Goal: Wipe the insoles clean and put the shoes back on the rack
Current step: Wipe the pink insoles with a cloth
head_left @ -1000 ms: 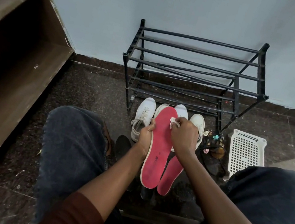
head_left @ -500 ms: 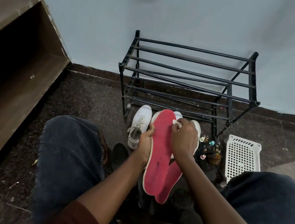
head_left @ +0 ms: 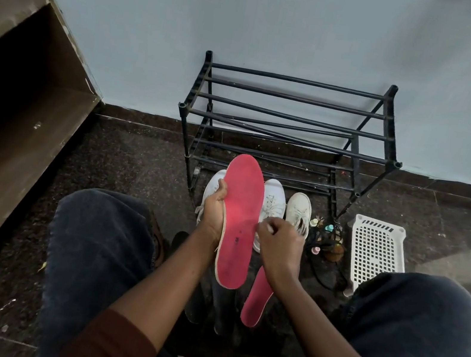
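Progress: right hand (head_left: pixel 278 246), apparently pinching a wipe (head_left: pixel 267 229), has dropped toward six o'clock along the insole (head_left: pixel 241 207) that left hand (head_left: pixel 214 209) grips; I judge wiping unfinished.

Your L hand (head_left: pixel 213 210) grips the pink insole (head_left: pixel 239 220) by its left edge, forearm angled up fr lower centre. R hand (head_left: pixel 278 244) is knuckles-up just beside it, fingers curled on a small white scrap (head_left: pixel 265 228).

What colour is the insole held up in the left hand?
The flat foam insole is pinkish red with dark specks, clearest in the head view.
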Demonstrator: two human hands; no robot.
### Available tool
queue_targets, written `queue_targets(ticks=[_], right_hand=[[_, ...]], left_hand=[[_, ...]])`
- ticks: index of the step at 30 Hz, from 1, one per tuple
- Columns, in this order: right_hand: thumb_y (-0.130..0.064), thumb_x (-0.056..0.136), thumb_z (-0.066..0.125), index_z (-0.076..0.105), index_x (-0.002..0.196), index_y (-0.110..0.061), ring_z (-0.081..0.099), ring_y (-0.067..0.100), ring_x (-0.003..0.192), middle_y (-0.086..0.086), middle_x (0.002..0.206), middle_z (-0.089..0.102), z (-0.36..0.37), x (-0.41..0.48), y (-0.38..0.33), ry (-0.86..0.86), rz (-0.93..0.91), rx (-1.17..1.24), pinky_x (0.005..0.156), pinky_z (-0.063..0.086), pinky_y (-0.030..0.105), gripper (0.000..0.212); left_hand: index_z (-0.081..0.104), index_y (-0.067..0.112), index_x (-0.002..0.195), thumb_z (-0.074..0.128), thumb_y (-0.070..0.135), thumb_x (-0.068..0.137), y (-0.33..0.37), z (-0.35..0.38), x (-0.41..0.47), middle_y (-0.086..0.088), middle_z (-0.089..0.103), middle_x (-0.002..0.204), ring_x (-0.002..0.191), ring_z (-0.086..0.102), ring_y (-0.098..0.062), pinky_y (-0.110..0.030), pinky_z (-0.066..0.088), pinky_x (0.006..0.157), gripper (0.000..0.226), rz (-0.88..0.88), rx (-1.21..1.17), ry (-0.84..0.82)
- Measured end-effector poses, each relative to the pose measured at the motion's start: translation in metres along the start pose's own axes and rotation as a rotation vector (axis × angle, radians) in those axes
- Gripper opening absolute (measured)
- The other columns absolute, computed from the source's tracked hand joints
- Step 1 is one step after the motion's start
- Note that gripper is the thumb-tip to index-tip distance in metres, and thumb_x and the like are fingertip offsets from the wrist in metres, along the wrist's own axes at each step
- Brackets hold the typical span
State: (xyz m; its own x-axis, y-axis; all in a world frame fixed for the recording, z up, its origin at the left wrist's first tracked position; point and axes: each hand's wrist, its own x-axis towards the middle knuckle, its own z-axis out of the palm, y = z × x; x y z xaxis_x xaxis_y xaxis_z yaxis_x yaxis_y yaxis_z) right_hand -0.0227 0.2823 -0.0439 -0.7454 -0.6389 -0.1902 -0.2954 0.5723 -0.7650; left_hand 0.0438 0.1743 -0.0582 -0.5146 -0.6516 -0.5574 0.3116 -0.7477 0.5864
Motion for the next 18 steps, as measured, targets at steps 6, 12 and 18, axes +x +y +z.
queue_targets(ticks=[6,12,18], right_hand=[[-0.003,0.088,0.054,0.067,0.105,-0.003,0.056,0.022,0.093,0.011,0.1,0.063,-0.005,0.032,-0.021,0.152,-0.356,-0.04,0.074,0.029,0.011,0.021],[0.007,0.082,0.055,0.07,0.097,0.001,0.055,0.035,0.09,0.018,0.096,0.065,0.002,0.034,-0.023,0.016,-0.504,-0.256,0.072,0.038,0.032,0.022],[0.01,0.074,0.059,0.073,0.086,-0.001,0.06,0.034,0.078,0.016,0.085,0.066,0.002,-0.005,-0.001,-0.059,-0.499,-0.274,0.068,0.049,0.037,0.022]], left_hand=[[0.039,-0.006,0.138,0.026,0.044,0.101,-0.01,-0.006,-0.004,-0.028,0.047,0.133,0.116,0.048,-0.039,-0.053,0.03,0.109,0.064,-0.076,-0.005,-0.122],[0.046,-0.002,0.128,0.021,0.045,0.101,-0.013,-0.007,-0.005,-0.019,0.052,0.115,0.104,0.051,-0.031,-0.046,0.031,0.106,0.06,-0.104,-0.058,-0.167],[0.077,0.008,0.074,0.016,0.038,0.104,-0.023,-0.015,0.0,-0.007,0.073,0.085,0.082,0.069,-0.019,-0.035,0.052,0.084,0.074,-0.092,0.031,-0.135]])
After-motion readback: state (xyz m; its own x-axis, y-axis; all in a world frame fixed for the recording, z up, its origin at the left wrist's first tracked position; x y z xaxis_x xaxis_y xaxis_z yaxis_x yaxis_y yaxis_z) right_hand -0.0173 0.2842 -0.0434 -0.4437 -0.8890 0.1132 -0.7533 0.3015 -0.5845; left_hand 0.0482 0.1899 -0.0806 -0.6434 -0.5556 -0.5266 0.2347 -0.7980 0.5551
